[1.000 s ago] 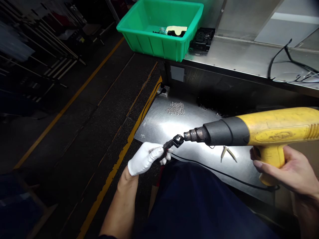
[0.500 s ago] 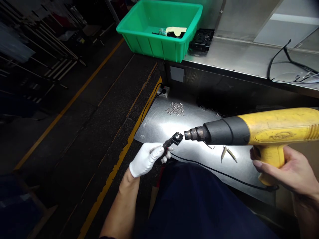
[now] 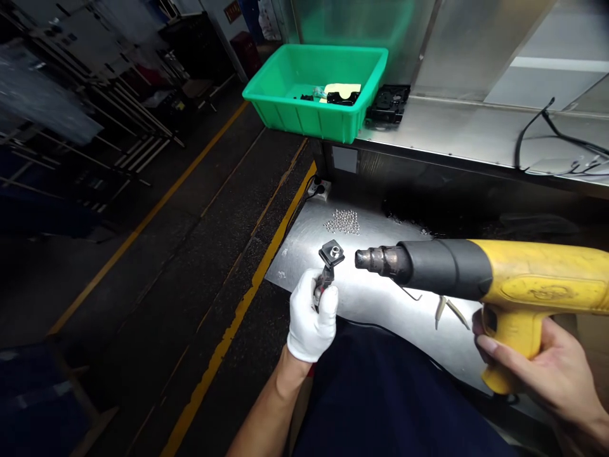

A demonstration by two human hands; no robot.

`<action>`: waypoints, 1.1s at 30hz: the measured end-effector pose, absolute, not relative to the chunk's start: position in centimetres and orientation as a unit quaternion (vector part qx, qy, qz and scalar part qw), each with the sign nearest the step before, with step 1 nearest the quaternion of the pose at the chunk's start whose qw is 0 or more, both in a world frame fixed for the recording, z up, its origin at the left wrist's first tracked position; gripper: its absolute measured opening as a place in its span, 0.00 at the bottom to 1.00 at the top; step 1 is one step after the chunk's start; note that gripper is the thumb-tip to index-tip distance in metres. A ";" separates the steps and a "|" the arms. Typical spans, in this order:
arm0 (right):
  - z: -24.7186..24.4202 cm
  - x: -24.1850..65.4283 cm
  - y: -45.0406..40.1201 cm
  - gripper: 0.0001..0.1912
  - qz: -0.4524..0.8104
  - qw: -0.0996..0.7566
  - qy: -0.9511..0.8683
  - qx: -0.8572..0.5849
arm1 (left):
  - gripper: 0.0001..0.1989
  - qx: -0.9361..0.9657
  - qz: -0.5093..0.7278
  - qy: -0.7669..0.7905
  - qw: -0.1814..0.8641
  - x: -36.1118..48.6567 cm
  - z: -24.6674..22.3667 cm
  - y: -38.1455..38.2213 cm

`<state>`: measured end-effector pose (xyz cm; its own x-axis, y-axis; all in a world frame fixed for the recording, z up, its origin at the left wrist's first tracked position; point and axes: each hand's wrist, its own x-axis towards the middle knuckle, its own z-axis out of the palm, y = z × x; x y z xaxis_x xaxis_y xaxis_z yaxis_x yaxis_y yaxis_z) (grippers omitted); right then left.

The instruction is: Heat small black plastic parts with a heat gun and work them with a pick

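Note:
My left hand, in a white glove, is closed around a dark slim stem with a bit of red near the thumb. At its upper end sits a square black piece with a shiny round metal fitting in its face. Whether stem and square are one part I cannot tell. My bare right hand grips the handle of a yellow heat gun. The gun's stepped metal nozzle points left at the black piece, a small gap apart. Beneath them is a metal tabletop with small shiny metal pieces in a cluster.
A green bin with some parts inside stands on a raised metal shelf. Beside it are black parts, and glasses lie further right. Small pliers and a power strip are on the tabletop.
My left hand has turned more upright and moved right, so the square piece's face with the metal fitting shows more. The heat gun still points at it. The view has tilted upward.

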<state>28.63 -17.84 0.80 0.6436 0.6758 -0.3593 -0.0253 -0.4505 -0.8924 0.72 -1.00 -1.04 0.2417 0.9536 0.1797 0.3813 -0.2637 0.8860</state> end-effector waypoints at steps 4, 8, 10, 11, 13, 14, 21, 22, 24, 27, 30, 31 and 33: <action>0.7 28.8 -18.0 0.20 0.356 0.470 -0.224 -0.776 | 0.11 0.704 0.385 0.479 0.355 0.7 -1.0 -0.8; 0.3 29.0 -18.3 0.23 0.358 0.461 -0.228 -0.779 | 0.12 0.706 0.379 0.489 0.345 0.9 -0.9 -0.8; 0.0 29.2 -18.5 0.25 0.352 0.455 -0.228 -0.785 | 0.12 0.707 0.379 0.486 0.346 0.9 -0.9 -0.9; -0.2 29.4 -18.5 0.26 0.348 0.453 -0.230 -0.788 | 0.12 0.708 0.379 0.484 0.348 0.9 -0.9 -0.9; -0.4 29.6 -18.6 0.26 0.344 0.451 -0.235 -0.789 | 0.11 0.707 0.379 0.481 0.354 0.9 -1.0 -0.9; -0.4 29.6 -18.6 0.26 0.344 0.451 -0.238 -0.789 | 0.11 0.706 0.380 0.481 0.356 0.9 -1.0 -0.9; 0.0 29.8 -18.3 0.24 0.338 0.429 -0.261 -0.796 | 0.09 0.699 0.390 0.478 0.361 0.9 -1.1 -0.9; 0.0 29.8 -18.3 0.24 0.335 0.425 -0.265 -0.798 | 0.09 0.699 0.389 0.479 0.361 0.9 -1.1 -0.9; -0.2 30.0 -18.5 0.24 0.331 0.420 -0.271 -0.801 | 0.09 0.699 0.389 0.479 0.361 0.9 -1.2 -0.9; -0.6 30.2 -18.8 0.26 0.326 0.412 -0.272 -0.806 | 0.09 0.701 0.389 0.476 0.362 0.9 -1.2 -0.9; -0.4 30.1 -18.7 0.27 0.314 0.406 -0.272 -0.814 | 0.09 0.703 0.390 0.470 0.364 0.8 -1.3 -0.8; -0.2 29.9 -18.5 0.26 0.309 0.408 -0.275 -0.814 | 0.09 0.703 0.391 0.468 0.366 0.7 -1.4 -0.8; 0.4 29.4 -18.1 0.24 0.304 0.415 -0.283 -0.810 | 0.09 0.699 0.399 0.464 0.370 0.6 -1.8 -0.9</action>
<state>29.37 -18.07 0.43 0.6546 0.7105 -0.2584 0.2055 -0.4961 -0.8436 0.64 -0.86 -1.79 0.2509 0.9441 0.2136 0.3539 -0.2949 0.8876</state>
